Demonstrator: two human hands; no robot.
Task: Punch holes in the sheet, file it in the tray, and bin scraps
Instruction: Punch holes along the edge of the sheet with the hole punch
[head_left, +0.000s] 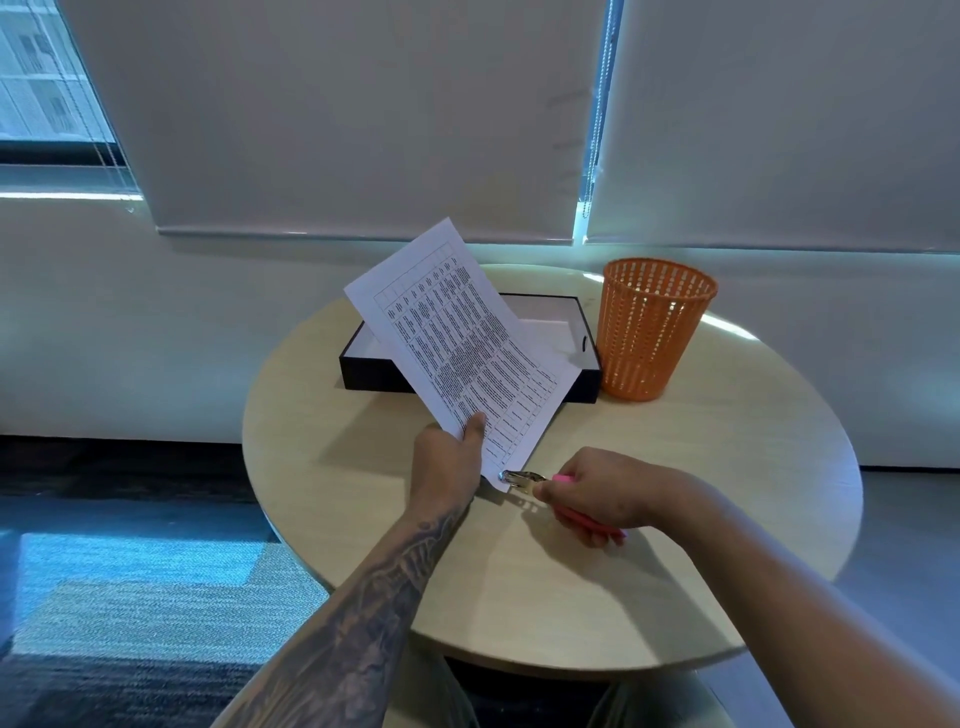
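Observation:
A printed sheet (457, 343) with a dense table on it is held up, tilted over the round table. My left hand (452, 457) grips its lower edge, thumb on the front. My right hand (592, 493) is closed on a pink-handled hole punch (524, 478), whose metal jaws sit over the sheet's bottom corner. Behind the sheet lies a black tray (584, 358) with a white inside, partly hidden by the paper. An orange mesh bin (649, 332) stands to the right of the tray.
The round beige table (675, 519) carries everything. Behind it are a white wall and lowered window blinds (363, 119). Dark carpet (130, 571) lies to the left and grey floor to the right.

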